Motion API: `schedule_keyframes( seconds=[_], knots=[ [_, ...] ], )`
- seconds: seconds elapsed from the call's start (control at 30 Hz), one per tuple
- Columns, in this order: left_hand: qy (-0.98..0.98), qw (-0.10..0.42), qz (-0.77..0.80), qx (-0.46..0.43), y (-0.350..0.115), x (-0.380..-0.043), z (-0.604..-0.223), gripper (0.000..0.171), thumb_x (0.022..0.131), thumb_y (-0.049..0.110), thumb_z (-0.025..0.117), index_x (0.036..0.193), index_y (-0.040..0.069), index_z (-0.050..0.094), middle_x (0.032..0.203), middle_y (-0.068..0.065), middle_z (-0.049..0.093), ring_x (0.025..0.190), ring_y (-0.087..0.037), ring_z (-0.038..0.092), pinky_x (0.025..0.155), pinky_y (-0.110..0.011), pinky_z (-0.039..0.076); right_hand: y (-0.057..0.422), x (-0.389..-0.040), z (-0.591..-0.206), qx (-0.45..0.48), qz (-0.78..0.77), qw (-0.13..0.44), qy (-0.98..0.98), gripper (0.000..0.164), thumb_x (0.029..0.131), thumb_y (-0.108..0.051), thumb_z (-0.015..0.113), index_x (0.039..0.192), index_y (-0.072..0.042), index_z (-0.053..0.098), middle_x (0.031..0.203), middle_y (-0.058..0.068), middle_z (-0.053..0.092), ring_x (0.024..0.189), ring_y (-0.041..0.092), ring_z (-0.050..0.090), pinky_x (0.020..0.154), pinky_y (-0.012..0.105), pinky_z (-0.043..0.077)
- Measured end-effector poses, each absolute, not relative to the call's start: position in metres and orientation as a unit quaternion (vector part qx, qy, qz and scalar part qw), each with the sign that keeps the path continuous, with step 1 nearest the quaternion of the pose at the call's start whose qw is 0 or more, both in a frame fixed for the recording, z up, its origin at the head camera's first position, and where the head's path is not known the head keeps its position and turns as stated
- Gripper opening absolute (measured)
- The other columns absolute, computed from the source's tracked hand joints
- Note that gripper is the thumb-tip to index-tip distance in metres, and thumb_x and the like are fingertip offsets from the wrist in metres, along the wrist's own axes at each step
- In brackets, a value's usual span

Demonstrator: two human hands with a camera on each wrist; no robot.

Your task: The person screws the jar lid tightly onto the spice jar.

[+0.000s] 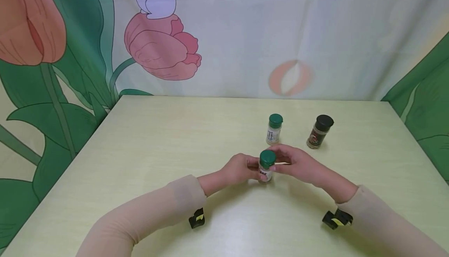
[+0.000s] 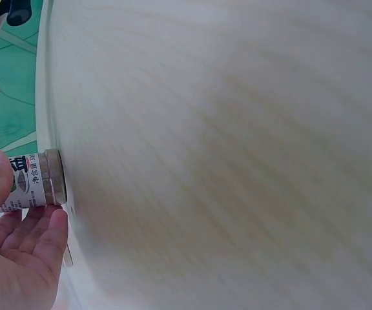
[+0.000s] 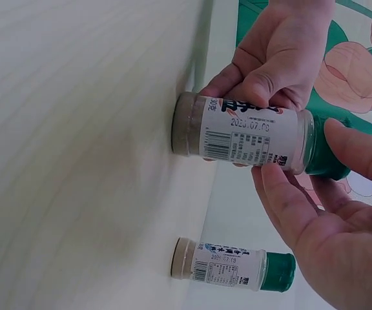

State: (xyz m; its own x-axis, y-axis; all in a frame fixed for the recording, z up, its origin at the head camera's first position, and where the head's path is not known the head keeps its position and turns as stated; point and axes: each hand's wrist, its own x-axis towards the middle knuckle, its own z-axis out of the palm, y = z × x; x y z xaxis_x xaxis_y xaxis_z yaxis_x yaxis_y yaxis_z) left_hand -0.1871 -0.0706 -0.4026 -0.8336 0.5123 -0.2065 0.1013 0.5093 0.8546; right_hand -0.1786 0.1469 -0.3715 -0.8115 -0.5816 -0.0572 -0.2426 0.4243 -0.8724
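A spice jar (image 1: 267,158) with a green lid and a white printed label stands upright between my two hands. My left hand (image 1: 237,169) grips its lower body from the left, thumb across the label. From the right, my right hand (image 1: 297,165) holds the upper part; in the right wrist view its thumb lies on the green lid (image 3: 328,150) and its fingertips meet the label's edge. Pale brown powder (image 2: 55,177) shows at the bottom of the glass in the left wrist view. The base sits right at the tabletop.
A second green-lidded jar (image 1: 274,129) stands just behind my right hand. To its right is a black-lidded jar (image 1: 320,131) with a dark label. Both stand on the pale wooden table (image 1: 168,132), and a printed cloth (image 1: 238,38) hangs behind its back edge.
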Motion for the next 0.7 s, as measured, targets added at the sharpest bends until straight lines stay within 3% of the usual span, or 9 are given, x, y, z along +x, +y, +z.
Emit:
schedule_keyframes(
  seconds=[0.43, 0.7],
  knots=[
    [0.837, 0.221, 0.463, 0.189, -0.0707, -0.1864, -0.4018, 0.038, 0.092, 0.017, 0.078, 0.127, 0.005, 0.072, 0.121, -0.011, 0.076, 0.125, -0.023, 0.069, 0.107, -0.031, 0.052, 0.1437, -0.1762, -0.3729, -0.216, -0.485, 0.176, 0.829, 0.042, 0.098, -0.012, 0.069, 0.134, 0.003, 0.053, 0.137, 0.023, 0.062, 0.130, 0.041, 0.061, 0.109, 0.051, 0.053],
    [0.837, 0.219, 0.463, 0.190, -0.0710, -0.1863, -0.4015, 0.038, 0.091, 0.016, 0.078, 0.127, 0.005, 0.072, 0.120, -0.011, 0.076, 0.123, -0.023, 0.069, 0.103, -0.027, 0.053, 0.1475, -0.1810, -0.3689, -0.251, -0.472, 0.200, 0.821, 0.045, 0.098, -0.013, 0.070, 0.136, 0.003, 0.051, 0.141, 0.024, 0.057, 0.136, 0.045, 0.055, 0.113, 0.057, 0.048]
  ],
)
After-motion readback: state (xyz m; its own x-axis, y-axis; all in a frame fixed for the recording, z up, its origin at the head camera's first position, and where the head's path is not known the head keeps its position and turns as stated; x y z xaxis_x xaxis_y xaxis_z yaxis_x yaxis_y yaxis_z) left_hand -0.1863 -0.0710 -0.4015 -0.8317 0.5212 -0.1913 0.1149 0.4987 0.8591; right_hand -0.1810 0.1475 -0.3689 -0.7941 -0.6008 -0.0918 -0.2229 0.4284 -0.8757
